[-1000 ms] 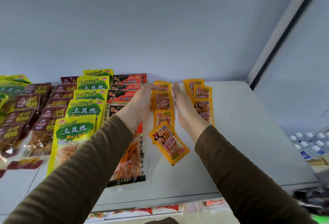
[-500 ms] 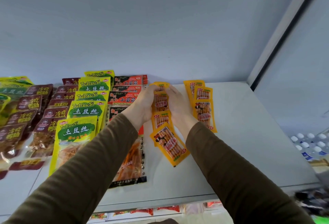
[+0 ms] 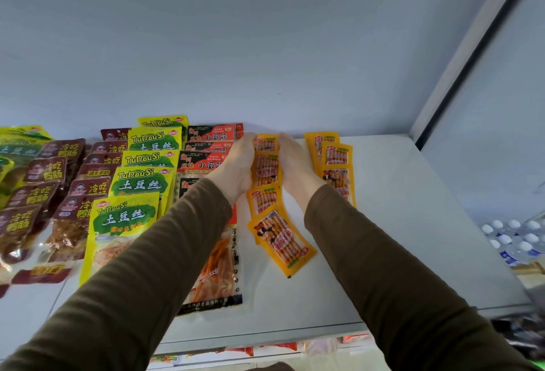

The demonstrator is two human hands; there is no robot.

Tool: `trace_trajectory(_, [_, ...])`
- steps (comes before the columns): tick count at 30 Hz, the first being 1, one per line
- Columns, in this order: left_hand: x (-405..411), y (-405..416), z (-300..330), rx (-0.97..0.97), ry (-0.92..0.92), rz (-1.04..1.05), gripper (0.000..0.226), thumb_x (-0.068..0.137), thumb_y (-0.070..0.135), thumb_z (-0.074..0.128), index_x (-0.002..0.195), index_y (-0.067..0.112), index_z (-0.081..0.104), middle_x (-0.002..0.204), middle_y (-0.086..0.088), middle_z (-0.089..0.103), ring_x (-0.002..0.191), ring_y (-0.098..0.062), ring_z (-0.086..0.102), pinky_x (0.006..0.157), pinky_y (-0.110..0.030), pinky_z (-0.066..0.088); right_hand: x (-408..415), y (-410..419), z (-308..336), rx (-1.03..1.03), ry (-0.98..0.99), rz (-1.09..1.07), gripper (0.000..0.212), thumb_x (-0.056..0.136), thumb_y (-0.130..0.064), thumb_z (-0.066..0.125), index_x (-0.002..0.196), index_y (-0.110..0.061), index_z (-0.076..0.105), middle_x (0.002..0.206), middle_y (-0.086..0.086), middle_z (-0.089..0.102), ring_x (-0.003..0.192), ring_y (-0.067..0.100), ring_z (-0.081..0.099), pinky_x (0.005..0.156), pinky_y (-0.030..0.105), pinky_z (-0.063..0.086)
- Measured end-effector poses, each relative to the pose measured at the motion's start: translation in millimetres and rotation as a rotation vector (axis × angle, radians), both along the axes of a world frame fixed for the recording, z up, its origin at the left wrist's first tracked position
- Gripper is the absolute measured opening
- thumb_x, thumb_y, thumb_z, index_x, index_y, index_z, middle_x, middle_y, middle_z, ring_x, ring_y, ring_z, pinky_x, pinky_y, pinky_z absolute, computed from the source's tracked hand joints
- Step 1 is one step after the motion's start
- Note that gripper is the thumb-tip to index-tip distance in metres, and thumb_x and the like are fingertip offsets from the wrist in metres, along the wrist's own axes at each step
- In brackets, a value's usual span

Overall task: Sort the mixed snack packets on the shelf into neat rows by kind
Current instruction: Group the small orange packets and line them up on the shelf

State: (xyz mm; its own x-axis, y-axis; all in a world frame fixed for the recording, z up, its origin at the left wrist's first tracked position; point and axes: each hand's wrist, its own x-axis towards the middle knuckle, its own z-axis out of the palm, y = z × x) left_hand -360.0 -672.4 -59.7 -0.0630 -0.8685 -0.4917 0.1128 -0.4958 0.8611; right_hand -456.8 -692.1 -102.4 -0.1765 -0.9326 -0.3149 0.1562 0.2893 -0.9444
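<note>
A row of small orange snack packets (image 3: 266,168) runs front to back on the white shelf (image 3: 398,223). My left hand (image 3: 236,168) and my right hand (image 3: 295,165) lie along its two sides, fingers stretched toward the back wall, pressing the packets between them. The front orange packet (image 3: 280,241) lies tilted, out of line. A second orange row (image 3: 336,164) sits just right of my right hand. Black-and-red packets (image 3: 206,161) lie left of my left hand, partly under my sleeve.
Further left are rows of yellow-green packets (image 3: 141,182) and maroon packets (image 3: 44,170). Bare shelf extends to the right as far as the grey upright (image 3: 472,46). Bottle caps (image 3: 513,238) show below at the right. More packets sit on the shelf beneath.
Both hands have closed in on the middle orange row from either side, squeezing it narrower and straighter. The tilted front packet has stayed where it was.
</note>
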Motion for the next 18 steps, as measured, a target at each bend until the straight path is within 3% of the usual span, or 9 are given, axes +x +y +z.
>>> trace_trajectory(4, [5.9, 0.0, 0.9, -0.006, -0.015, -0.016, 0.038, 0.106, 0.041, 0.042, 0.091, 0.016, 0.067, 0.074, -0.002, 0.070, 0.083, -0.023, 0.069, 0.087, -0.041, 0.057, -4.1, -3.8, -2.2, 0.010, -0.019, 0.006, 0.045, 0.109, -0.042, 0.035, 0.140, -0.016, 0.055, 0.131, 0.008, 0.065, 0.124, 0.026, 0.060, 0.110, 0.048, 0.047])
trace_trajectory(6, [7.6, 9.0, 6.6, -0.061, -0.028, -0.111, 0.037, 0.108, 0.037, 0.042, 0.104, 0.012, 0.069, 0.089, -0.004, 0.072, 0.090, -0.019, 0.073, 0.078, -0.026, 0.060, -9.5, 4.6, 3.3, -0.006, -0.008, 0.010, 0.042, 0.110, -0.042, 0.035, 0.143, -0.020, 0.050, 0.136, 0.002, 0.059, 0.134, 0.023, 0.050, 0.113, 0.040, 0.041])
trace_trajectory(8, [12.5, 27.0, 13.4, -0.252, -0.232, -0.214, 0.024, 0.110, 0.031, 0.041, 0.110, 0.023, 0.064, 0.102, 0.008, 0.063, 0.085, -0.001, 0.066, 0.061, -0.007, 0.051, -17.7, 16.7, 2.9, -0.030, 0.015, 0.009, 0.052, 0.111, -0.040, 0.036, 0.158, -0.019, 0.034, 0.159, 0.002, 0.041, 0.148, 0.021, 0.036, 0.123, 0.040, 0.030])
trace_trajectory(9, [17.0, 37.0, 14.3, -0.349, -0.374, -0.282, 0.021, 0.110, 0.033, 0.042, 0.124, 0.031, 0.058, 0.114, 0.014, 0.058, 0.092, 0.001, 0.062, 0.067, -0.005, 0.048, -22.0, 23.9, 2.6, -0.033, 0.029, 0.023, 0.054, 0.112, -0.040, 0.036, 0.160, -0.017, 0.030, 0.165, 0.002, 0.033, 0.152, 0.020, 0.031, 0.125, 0.042, 0.025])
trace_trajectory(10, [23.6, 45.5, 11.2, -0.426, -0.472, -0.369, 0.037, 0.109, 0.038, 0.045, 0.145, 0.033, 0.047, 0.134, 0.014, 0.053, 0.110, -0.002, 0.059, 0.085, -0.010, 0.048, -26.7, 32.2, 1.3, -0.034, 0.032, 0.049, 0.055, 0.112, -0.040, 0.037, 0.161, -0.017, 0.028, 0.167, 0.002, 0.030, 0.153, 0.020, 0.030, 0.126, 0.043, 0.023])
trace_trajectory(12, [39.4, 62.7, -0.3, -0.515, -0.729, -0.583, 0.074, 0.103, 0.058, 0.048, 0.165, 0.032, 0.016, 0.167, 0.010, 0.027, 0.149, -0.014, 0.035, 0.122, -0.034, 0.032, -34.1, 48.4, -1.5, -0.036, 0.017, 0.104, 0.057, 0.111, -0.041, 0.040, 0.161, -0.017, 0.027, 0.167, 0.003, 0.029, 0.153, 0.019, 0.029, 0.127, 0.043, 0.022])
trace_trajectory(13, [45.6, 69.6, -9.5, -0.541, -0.902, -0.689, 0.085, 0.098, 0.068, 0.045, 0.165, 0.032, 0.007, 0.171, 0.009, 0.015, 0.157, -0.015, 0.019, 0.127, -0.041, 0.019, -37.3, 56.2, -3.5, -0.033, 0.009, 0.128, 0.058, 0.110, -0.041, 0.042, 0.161, -0.016, 0.027, 0.167, 0.003, 0.029, 0.153, 0.018, 0.030, 0.127, 0.041, 0.023])
trace_trajectory(15, [49.5, 86.8, -28.5, -0.583, -1.222, -0.820, 0.100, 0.090, 0.083, 0.037, 0.165, 0.028, -0.001, 0.172, 0.009, 0.001, 0.159, -0.014, 0.000, 0.128, -0.040, 0.001, -41.9, 69.4, -6.2, -0.046, 0.006, 0.165, 0.057, 0.110, -0.040, 0.044, 0.160, -0.016, 0.030, 0.165, 0.001, 0.033, 0.151, 0.015, 0.033, 0.126, 0.037, 0.025])
trace_trajectory(18, [42.4, 108.0, -44.2, -0.628, -1.394, -0.869, 0.111, 0.082, 0.091, 0.036, 0.165, 0.029, -0.001, 0.173, 0.008, -0.002, 0.159, -0.015, -0.005, 0.127, -0.042, -0.012, -44.1, 83.5, -9.5, -0.071, 0.004, 0.205, 0.053, 0.109, -0.037, 0.045, 0.157, -0.017, 0.037, 0.160, -0.002, 0.041, 0.146, 0.012, 0.040, 0.123, 0.032, 0.030])
